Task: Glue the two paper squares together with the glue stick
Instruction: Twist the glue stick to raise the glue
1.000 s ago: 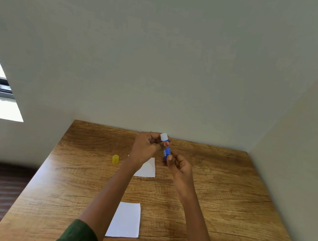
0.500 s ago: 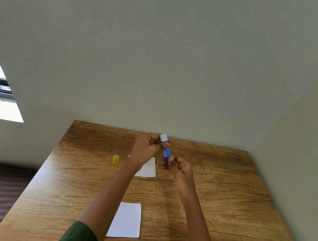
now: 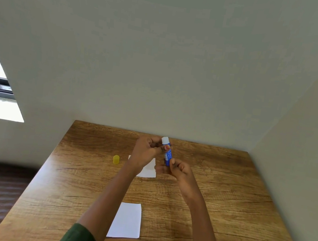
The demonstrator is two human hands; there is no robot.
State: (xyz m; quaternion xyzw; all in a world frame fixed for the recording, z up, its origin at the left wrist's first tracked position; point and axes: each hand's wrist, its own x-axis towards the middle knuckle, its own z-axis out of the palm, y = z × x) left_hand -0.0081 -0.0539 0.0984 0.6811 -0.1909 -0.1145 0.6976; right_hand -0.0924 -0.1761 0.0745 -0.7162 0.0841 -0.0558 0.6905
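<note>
While the glue stick (image 3: 167,153) stands nearly upright in the air above the surface (image 3: 225,191), both grips are clamped on it: the left grip (image 3: 145,153) pinches the upper part of the blue barrel just under the white tip, and the right grip (image 3: 180,171) has its fingers curled round the bottom end, where the twist base would be, though the base itself is hidden. Its yellow cap (image 3: 116,159) lies off to the left on the wood, well apart from either hand, so the stick looks uncapped and I judge the step in hand to be winding the glue up. The tube should be light, stiff and smooth. It is best held round the barrel, away from the soft, tacky tip, which would smear or crumble if squeezed. The far paper square (image 3: 149,171) lies flat beneath the hands, partly hidden by the left wrist, and the near paper square (image 3: 126,221) lies flat between the forearms, closer to the body. Neither is touched by a grip. Both sheets look thin and limp, likely to slide or crease under the stick unless held down at an edge.
</note>
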